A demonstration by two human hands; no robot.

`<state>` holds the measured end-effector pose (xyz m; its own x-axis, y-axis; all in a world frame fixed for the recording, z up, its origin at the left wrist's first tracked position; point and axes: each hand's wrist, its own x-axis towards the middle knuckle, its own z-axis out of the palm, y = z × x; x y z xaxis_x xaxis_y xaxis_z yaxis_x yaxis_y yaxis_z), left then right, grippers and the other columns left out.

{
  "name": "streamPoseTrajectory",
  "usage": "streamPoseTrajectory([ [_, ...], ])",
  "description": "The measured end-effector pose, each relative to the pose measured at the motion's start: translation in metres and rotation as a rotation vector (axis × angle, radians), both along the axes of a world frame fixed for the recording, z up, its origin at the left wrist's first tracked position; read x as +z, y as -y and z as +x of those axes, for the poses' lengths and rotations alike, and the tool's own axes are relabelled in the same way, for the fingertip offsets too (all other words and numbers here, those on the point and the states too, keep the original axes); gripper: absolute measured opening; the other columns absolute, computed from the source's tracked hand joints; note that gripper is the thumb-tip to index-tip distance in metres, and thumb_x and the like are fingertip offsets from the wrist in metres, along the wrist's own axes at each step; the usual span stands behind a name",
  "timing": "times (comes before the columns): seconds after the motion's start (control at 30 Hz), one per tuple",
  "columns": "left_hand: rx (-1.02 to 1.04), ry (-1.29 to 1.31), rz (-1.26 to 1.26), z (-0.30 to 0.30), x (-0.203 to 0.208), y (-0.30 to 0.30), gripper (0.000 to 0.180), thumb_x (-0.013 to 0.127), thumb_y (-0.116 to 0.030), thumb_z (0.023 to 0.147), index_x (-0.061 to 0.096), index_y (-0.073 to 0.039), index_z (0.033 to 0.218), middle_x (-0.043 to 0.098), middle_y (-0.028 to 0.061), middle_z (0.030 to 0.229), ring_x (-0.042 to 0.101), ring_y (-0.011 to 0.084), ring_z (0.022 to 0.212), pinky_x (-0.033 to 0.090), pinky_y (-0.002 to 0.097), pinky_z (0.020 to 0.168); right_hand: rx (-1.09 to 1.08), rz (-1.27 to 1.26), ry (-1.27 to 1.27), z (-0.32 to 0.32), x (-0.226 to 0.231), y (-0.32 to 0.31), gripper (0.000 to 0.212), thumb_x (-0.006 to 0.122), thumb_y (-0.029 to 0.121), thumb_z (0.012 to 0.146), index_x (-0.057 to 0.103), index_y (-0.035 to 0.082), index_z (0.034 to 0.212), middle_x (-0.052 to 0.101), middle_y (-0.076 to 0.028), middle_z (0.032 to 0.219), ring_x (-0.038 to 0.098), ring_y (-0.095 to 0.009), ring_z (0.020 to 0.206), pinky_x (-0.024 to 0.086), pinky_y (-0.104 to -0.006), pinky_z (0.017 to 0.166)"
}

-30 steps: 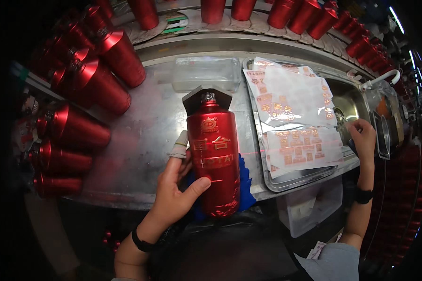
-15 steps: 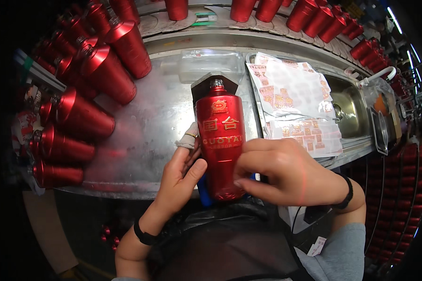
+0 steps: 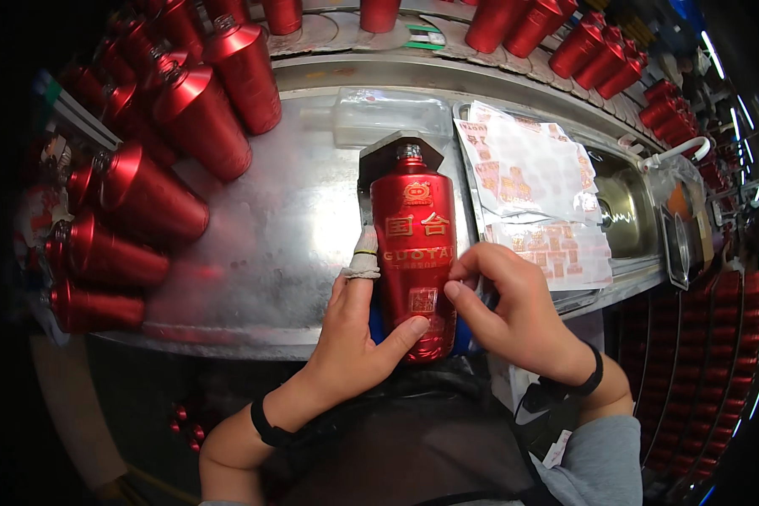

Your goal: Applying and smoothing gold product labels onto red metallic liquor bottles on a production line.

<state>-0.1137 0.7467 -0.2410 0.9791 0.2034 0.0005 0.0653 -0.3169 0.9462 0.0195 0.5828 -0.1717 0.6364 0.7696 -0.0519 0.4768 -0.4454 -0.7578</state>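
Note:
A red glossy bottle [image 3: 413, 211] with gold lettering lies neck-away in a dark holder [image 3: 401, 143] in front of me. My left hand [image 3: 358, 325] grips it from the left, thumb across its lower front and a white-wrapped finger along its side. Close to the bottle's right edge, my right hand [image 3: 514, 308] has thumb and forefinger bent together in a pinch. Whether anything is between those fingertips I cannot make out. A small square gold emblem [image 3: 422, 300] shows on the lower part of the bottle.
Several red bottles [image 3: 202, 118] stand on the metal table [image 3: 253, 253] at left. A clear plastic box [image 3: 392, 116] sits behind the holder. Printed sticker sheets [image 3: 527, 169] lie at right beside a sink [image 3: 624, 202]. More bottles ride a conveyor [image 3: 337, 34] behind.
My right hand has drawn back from the bottle's lower front to its right edge, exposing the square emblem. My left thumb now lies on the bottle. Conveyor bottles have moved left.

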Motion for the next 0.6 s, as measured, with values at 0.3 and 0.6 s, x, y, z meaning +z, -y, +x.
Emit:
streamPoseTrajectory([
  [0.3,0.011,0.012,-0.260,-0.005,-0.011,-0.007,0.087,0.070,-0.022,0.089,0.018,0.004,0.154,0.037,0.0250,0.151,0.038,0.0306,0.141,0.030,0.0385,0.113,-0.139,0.016,-0.364,-0.019,-0.018,0.016,0.040,0.083,0.026,0.079,0.052,0.005,0.093,0.053,-0.005,0.085,0.049,-0.013,0.076,0.044,-0.0278,0.069],
  [0.6,-0.015,0.002,-0.291,-0.004,-0.004,-0.008,0.089,0.070,-0.024,0.090,0.016,0.005,0.154,0.039,0.0260,0.150,0.038,0.0305,0.141,0.030,0.0379,0.113,-0.176,0.079,-0.540,-0.020,-0.030,0.020,0.042,0.083,0.028,0.078,0.050,0.007,0.093,0.049,-0.001,0.086,0.040,-0.009,0.073,0.037,-0.0246,0.064],
])
